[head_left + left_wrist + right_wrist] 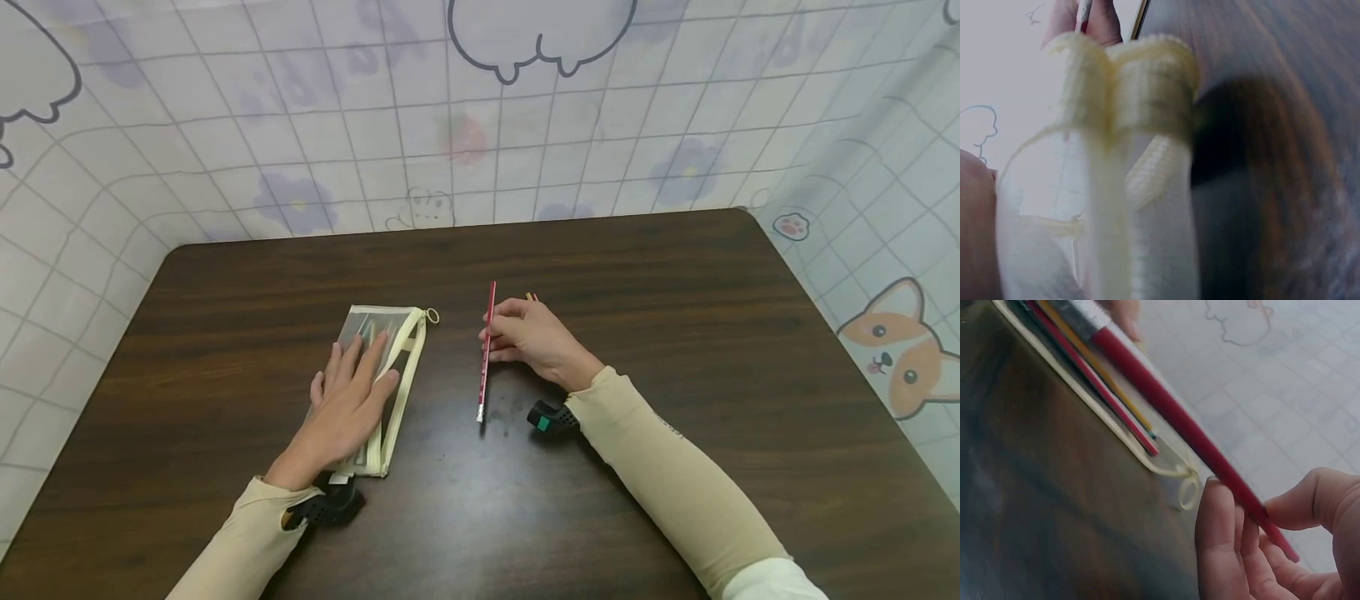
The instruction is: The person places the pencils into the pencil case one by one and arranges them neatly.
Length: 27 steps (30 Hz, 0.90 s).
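A clear pencil pouch (pixel 417 358) with pale yellow zipper trim lies left of the table's middle. My left hand (pixel 341 412) rests on it with fingers spread. Between the thumb and fingers of my right hand (pixel 536 337) is a red pencil (pixel 486 358), pinched partway along, its metal-and-eraser end towards me. In the right wrist view, a second red pencil (pixel 1085 372) and a yellow pencil (pixel 1107 378) appear within the pouch's outline. The pouch's yellow edge (pixel 1154 81) looms blurred in the left wrist view, hiding much beyond it.
Small red and yellow tips (pixel 532 297) show just behind my right hand; the rest of them is hidden. A dark wood table (pixel 637 275) carries everything. Patterned grid cloth (pixel 465 167) rises behind it and at its sides.
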Each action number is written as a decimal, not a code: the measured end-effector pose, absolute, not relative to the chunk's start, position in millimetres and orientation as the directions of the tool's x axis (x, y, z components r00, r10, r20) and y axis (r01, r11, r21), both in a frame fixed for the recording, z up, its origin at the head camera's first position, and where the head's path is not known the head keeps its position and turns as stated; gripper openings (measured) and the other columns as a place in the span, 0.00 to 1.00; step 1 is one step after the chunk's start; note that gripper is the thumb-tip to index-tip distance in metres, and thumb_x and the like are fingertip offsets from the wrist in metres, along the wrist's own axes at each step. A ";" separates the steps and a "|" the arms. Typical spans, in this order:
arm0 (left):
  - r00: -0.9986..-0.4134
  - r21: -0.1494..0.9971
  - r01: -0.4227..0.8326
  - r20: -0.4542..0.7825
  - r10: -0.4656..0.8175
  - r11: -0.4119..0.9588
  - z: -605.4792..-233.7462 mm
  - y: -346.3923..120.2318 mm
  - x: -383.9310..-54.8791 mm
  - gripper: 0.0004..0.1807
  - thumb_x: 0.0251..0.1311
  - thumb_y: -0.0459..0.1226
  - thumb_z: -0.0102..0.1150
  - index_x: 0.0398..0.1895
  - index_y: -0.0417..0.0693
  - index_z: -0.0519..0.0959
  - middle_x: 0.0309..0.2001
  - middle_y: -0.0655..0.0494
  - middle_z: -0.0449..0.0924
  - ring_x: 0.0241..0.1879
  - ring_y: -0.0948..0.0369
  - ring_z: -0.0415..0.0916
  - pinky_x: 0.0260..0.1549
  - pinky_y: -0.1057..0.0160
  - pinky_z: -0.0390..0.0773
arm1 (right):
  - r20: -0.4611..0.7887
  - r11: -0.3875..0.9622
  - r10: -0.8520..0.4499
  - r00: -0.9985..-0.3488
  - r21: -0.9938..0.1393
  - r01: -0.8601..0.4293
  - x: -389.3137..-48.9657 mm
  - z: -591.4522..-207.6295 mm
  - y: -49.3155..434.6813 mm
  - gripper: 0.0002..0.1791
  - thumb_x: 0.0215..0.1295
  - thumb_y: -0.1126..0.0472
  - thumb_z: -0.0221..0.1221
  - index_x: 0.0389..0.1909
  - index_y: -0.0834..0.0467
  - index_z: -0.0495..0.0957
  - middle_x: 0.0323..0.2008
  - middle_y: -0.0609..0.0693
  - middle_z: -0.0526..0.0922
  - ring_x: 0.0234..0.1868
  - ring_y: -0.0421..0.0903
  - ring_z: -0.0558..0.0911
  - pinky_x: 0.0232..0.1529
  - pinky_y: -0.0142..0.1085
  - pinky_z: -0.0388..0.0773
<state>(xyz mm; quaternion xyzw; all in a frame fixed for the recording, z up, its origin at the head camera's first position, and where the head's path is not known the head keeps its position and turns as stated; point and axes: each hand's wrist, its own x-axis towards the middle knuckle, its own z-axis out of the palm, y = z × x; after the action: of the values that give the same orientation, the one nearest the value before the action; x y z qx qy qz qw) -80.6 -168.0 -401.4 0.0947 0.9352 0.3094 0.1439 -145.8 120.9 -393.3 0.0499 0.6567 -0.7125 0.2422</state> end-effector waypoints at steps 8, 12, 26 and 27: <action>-0.944 0.598 0.081 -0.211 0.254 0.798 -400.3 -166.4 -81.9 0.36 0.80 0.61 0.30 0.86 0.66 0.41 0.86 0.41 0.31 0.84 0.36 0.20 0.72 0.25 0.26 | -0.389 -0.052 -0.311 -0.867 -0.904 0.425 -144.1 -399.1 90.0 0.12 0.70 0.70 0.53 0.52 0.68 0.71 0.42 0.62 0.85 0.33 0.44 0.87 0.40 0.37 0.89; -0.944 0.595 0.080 -0.212 0.252 0.800 -401.8 -165.6 -82.3 0.36 0.80 0.60 0.30 0.86 0.66 0.41 0.86 0.42 0.31 0.84 0.37 0.20 0.72 0.25 0.27 | -0.384 -0.075 -0.305 -0.872 -0.903 0.423 -142.6 -400.4 78.9 0.09 0.69 0.71 0.54 0.48 0.65 0.71 0.43 0.62 0.85 0.33 0.44 0.86 0.40 0.37 0.88; -0.940 0.612 0.075 -0.219 0.260 0.787 -405.3 -168.8 -82.4 0.36 0.80 0.62 0.28 0.86 0.68 0.40 0.86 0.43 0.30 0.84 0.38 0.18 0.72 0.26 0.25 | -0.391 -0.108 -0.321 -0.863 -0.890 0.443 -140.2 -405.0 45.2 0.12 0.72 0.72 0.56 0.53 0.67 0.70 0.35 0.55 0.82 0.32 0.42 0.85 0.42 0.34 0.88; -0.940 0.613 0.075 -0.220 0.260 0.787 -405.0 -169.0 -82.4 0.36 0.80 0.62 0.28 0.86 0.68 0.39 0.86 0.43 0.30 0.84 0.38 0.18 0.72 0.26 0.24 | -0.395 -0.112 -0.320 -0.861 -0.887 0.449 -139.7 -404.6 42.8 0.11 0.72 0.72 0.56 0.52 0.67 0.69 0.35 0.56 0.82 0.32 0.42 0.85 0.42 0.35 0.88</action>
<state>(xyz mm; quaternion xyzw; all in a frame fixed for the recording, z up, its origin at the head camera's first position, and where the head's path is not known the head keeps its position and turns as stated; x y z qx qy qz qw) -82.4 -169.0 -405.0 0.0897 0.9336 0.3139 0.1478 -139.7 42.8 -404.6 0.0524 0.6141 -0.7438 0.2585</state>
